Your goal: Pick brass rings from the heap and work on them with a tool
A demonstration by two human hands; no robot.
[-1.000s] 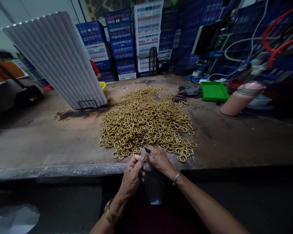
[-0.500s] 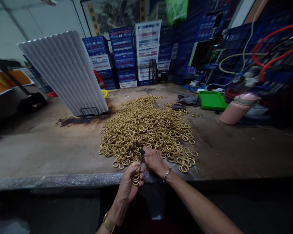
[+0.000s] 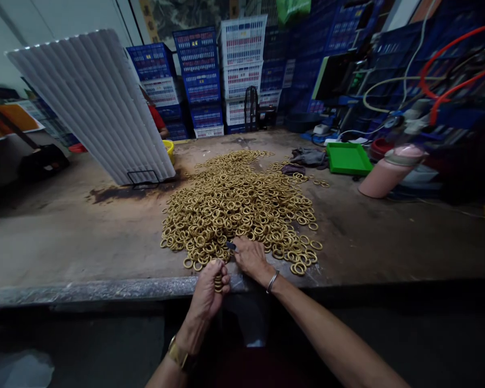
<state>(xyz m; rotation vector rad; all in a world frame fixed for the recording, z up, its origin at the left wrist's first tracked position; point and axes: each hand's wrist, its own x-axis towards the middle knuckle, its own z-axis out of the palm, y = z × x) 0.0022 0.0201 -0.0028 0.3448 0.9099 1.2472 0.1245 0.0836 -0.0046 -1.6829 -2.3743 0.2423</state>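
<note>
A heap of brass-coloured rings (image 3: 238,202) spreads over the worktable (image 3: 84,242). My left hand (image 3: 207,286) is closed at the table's front edge, its fingers wrapped round a short stack of rings (image 3: 218,283). Just to the right, my right hand (image 3: 251,258) rests at the near side of the heap, fingers bent down among the rings. A small dark piece (image 3: 231,246) sticks out at its thumb side; whether it is a tool or a finger cover is unclear. The fingertips of this hand are partly hidden.
A ribbed white panel (image 3: 92,102) leans in a wire stand on the left. Behind it are a yellow bowl (image 3: 170,148) and part of a person in a red sleeve (image 3: 157,118). To the right stand a green tray (image 3: 350,159) and a pink bottle (image 3: 390,175). Stacked crates (image 3: 242,70) rise behind.
The left-hand fingers have closed more tightly round the ring stack. My right hand stays at the heap's near edge, having shifted only slightly. The camera view has tilted down a little.
</note>
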